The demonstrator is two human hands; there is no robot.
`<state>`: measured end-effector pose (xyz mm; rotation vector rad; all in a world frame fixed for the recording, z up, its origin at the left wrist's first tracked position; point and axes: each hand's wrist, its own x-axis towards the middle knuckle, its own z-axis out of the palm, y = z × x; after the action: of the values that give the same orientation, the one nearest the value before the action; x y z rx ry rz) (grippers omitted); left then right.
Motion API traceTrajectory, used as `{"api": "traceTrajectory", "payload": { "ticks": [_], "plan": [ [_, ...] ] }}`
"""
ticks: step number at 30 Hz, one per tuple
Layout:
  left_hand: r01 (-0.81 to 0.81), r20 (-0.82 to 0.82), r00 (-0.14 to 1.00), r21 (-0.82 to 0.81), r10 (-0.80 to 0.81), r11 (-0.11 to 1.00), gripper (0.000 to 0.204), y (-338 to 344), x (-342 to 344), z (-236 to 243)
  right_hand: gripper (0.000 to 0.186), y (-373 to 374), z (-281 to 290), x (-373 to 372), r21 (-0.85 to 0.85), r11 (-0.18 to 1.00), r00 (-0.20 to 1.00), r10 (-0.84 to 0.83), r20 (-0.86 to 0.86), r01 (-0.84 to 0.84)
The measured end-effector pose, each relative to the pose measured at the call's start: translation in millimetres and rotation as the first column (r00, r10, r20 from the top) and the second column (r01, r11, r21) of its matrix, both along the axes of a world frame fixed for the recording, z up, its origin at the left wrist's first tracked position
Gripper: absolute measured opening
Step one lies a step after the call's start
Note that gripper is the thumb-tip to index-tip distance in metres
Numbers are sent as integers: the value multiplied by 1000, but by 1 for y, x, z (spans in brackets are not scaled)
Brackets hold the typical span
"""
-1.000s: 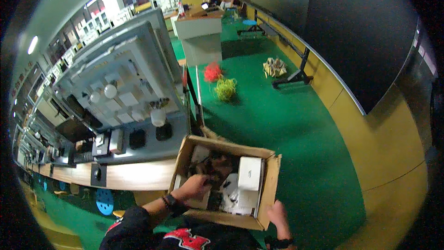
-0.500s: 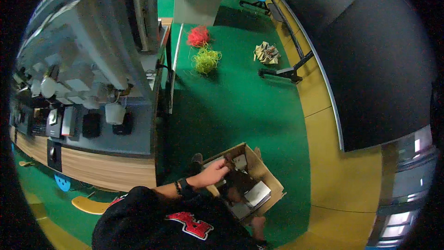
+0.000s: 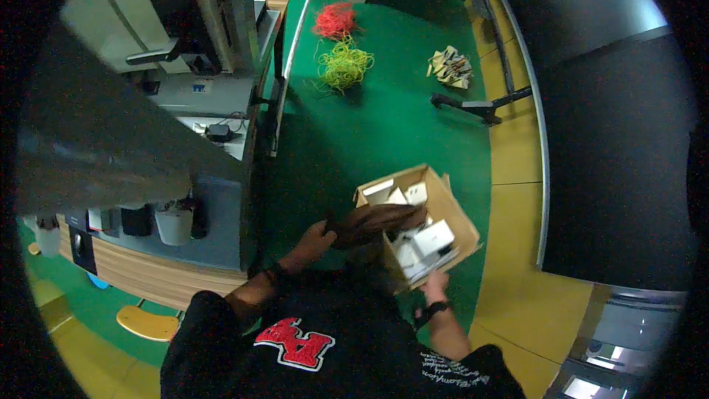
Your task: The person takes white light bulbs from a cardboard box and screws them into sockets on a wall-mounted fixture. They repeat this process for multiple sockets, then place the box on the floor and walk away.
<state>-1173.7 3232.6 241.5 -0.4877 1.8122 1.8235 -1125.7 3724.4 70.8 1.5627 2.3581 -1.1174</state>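
My left hand is closed round the left end of a bundle of long brown hair-like strands. The bundle stretches from my fist across the left rim of an open cardboard box, its right end over the contents. Inside lie several white boxes, among them a larger white box on top. At the near right corner of the cardboard box, my right hand grips its side, the fingers partly hidden by the wall.
On the green floor ahead lie a heap of red strands, a heap of yellow-green strands and a pile of pale strips. A desk runs along the left. A large black screen stands right on a wheeled stand.
My left hand has drawn the brown strands out of the box toward the left. The right hand now shows clearly on the box's near corner. The whole view has shifted.
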Motion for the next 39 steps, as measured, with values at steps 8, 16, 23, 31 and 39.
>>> {"api": "traceTrajectory", "payload": {
  "ticks": [8,16,23,31,39],
  "plan": [
    [-388,121,915,519,384,762,21,-37,-67,36,44,-161,31,-295,-273,957,992,-75,104,101],
    [-688,128,723,224,679,690,40,-54,-184,176,34,-324,-100,-482,-317,936,973,200,116,-155],
    [-889,-70,449,-135,891,438,20,-5,-261,256,25,-447,-113,-542,-804,566,924,378,53,-185],
    [-628,20,771,-138,636,766,5,-9,-394,209,57,-418,118,-524,-954,-256,144,961,-234,155],
    [-288,-223,920,177,323,941,10,9,-539,212,48,-346,71,-608,-864,-205,139,944,-298,-460]
  ]
}}
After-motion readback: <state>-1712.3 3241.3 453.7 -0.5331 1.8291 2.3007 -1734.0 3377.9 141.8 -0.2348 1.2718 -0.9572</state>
